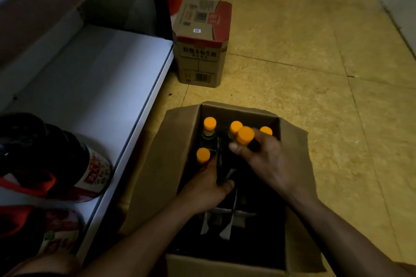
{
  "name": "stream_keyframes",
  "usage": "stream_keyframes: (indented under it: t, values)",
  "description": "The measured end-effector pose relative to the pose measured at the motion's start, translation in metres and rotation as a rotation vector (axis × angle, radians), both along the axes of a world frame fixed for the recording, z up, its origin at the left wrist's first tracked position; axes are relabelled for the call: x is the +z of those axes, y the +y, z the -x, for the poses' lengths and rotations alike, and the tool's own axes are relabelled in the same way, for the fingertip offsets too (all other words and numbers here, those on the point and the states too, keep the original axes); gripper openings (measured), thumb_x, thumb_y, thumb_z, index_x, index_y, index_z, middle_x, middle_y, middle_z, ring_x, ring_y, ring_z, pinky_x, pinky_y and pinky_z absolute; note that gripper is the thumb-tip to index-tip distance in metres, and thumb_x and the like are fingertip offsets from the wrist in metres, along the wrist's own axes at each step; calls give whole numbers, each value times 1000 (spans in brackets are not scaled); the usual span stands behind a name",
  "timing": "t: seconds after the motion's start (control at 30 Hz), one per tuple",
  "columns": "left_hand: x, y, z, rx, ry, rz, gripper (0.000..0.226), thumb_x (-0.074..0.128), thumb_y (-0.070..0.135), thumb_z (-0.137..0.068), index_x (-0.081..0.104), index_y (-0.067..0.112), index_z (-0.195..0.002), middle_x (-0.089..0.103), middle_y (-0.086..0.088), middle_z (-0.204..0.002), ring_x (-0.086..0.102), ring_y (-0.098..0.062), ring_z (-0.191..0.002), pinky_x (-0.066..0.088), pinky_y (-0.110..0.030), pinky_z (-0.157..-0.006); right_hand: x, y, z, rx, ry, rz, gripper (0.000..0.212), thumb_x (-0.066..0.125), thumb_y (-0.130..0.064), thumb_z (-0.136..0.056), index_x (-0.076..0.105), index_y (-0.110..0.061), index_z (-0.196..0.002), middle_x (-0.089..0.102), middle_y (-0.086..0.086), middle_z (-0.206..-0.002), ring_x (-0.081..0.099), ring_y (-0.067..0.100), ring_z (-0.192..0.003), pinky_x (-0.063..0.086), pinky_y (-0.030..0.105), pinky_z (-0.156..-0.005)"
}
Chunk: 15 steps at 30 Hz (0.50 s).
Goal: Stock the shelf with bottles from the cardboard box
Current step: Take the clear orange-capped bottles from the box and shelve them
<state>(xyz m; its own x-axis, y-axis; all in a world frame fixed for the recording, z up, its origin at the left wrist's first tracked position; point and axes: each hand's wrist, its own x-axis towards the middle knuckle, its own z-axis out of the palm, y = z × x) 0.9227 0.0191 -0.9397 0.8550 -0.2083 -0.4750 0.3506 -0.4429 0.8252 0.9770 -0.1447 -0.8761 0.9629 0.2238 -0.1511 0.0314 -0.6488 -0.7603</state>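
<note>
Plainly, one bottle is pinched at the neck, just under its orange top, by the right hand, whose thumb and fingers are curled round it. That top is raised above the neighbouring ones, though blur hides how far the body is lifted. The bottle's long axis runs nearly upright, tipped a little to the left of the grip, and the dark body hangs below the hand, inside the box. The left hand is set lower and to the left of the grip. Its thumb and fingers are closed on what appears to be the dark divider beside the bottle's body, probably so that it is held down. Whether the bottle itself is touched by this hand cannot be told. Four more bottles are stood upright just beyond and to the left of the grip, tops up. The shelf lies well to the left of the grip, past the box's left flap, with large jugs laid on the part nearest the person. By this judgement the bottle is best drawn straight up along its axis until the divider is cleared, and only then carried leftward. The left hand is the nearer to the shelf, so the bottle may be passed across, or the right arm swung over the flap.
</note>
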Motion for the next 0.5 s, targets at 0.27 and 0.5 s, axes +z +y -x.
stream_keyframes:
  t: [0.27,0.5]
  values:
    - [9,-5,1,18,-33,111,68,68,26,-98,25,53,-143,48,36,-128,49,24,-112,43,-1,-85,44,-4,2,-119,-151,-170,11,76,-45,-84,71,-36,-88,73,-15,-88,66,-6,-88,49,14,-71]
    - [21,-3,8,15,-75,170,66,71,30,-95,29,67,-129,49,47,-125,42,36,-112,42,5,-82,58,-10,7,-62,-163,-395,15,73,-44,-89,73,-29,-92,77,-6,-95,73,13,-98,59,48,-88]
